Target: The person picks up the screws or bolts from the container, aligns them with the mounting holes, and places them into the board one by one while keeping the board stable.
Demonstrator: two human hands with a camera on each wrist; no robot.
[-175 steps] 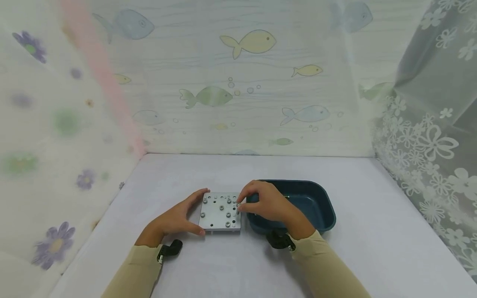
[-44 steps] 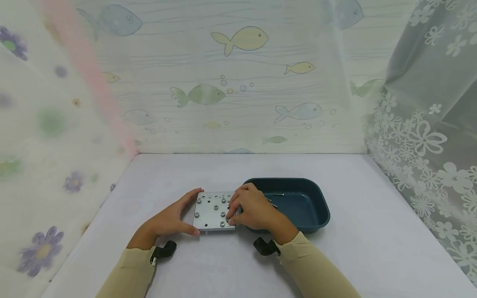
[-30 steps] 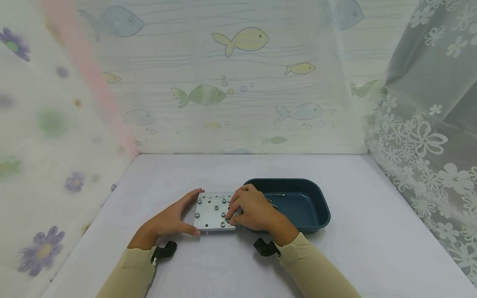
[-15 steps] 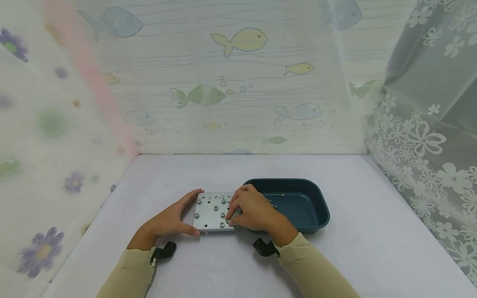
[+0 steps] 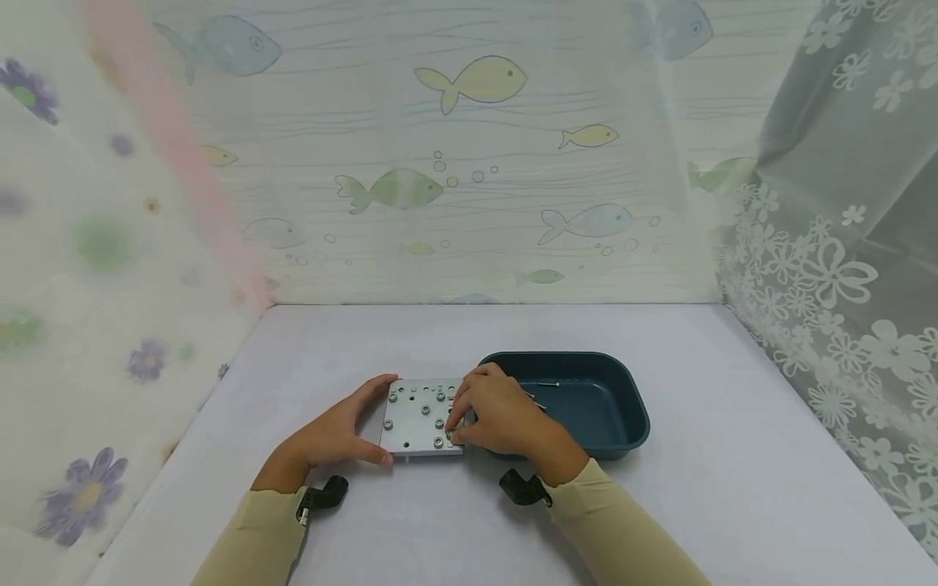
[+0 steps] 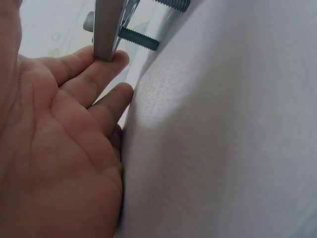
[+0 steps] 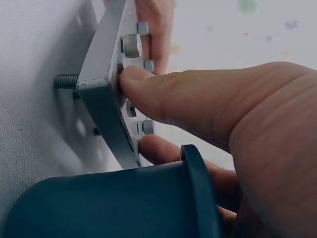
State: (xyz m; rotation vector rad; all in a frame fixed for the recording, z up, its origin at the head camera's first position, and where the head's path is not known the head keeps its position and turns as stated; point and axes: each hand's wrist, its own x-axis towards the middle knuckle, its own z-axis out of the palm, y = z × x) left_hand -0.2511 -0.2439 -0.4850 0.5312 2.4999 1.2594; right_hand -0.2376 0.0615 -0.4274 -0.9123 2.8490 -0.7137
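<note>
A silver metal plate (image 5: 410, 431) lies on the table, raised slightly on threaded shanks (image 6: 139, 38) that stick out underneath. Several socket-head bolts (image 5: 425, 409) stand in its holes. My left hand (image 5: 333, 431) grips the plate's left side, thumb at the near corner and fingertips at the far one. At the plate's right near side, my right hand (image 5: 501, 415) pinches a small bolt (image 5: 450, 435) between thumb and fingers. In the right wrist view the thumb (image 7: 188, 96) presses close to the plate's face and hides most of that bolt.
A dark blue tray (image 5: 615, 407) stands just right of the plate, partly under my right hand. Several thin screws (image 5: 548, 384) lie in it. White cloth covers the table (image 5: 352, 334), and printed curtains (image 5: 469, 195) hang behind and at both sides.
Since the oldest frame, my right hand has moved from the plate's right edge nearer its front corner. During the last second and a half, both hands and the plate stay nearly still.
</note>
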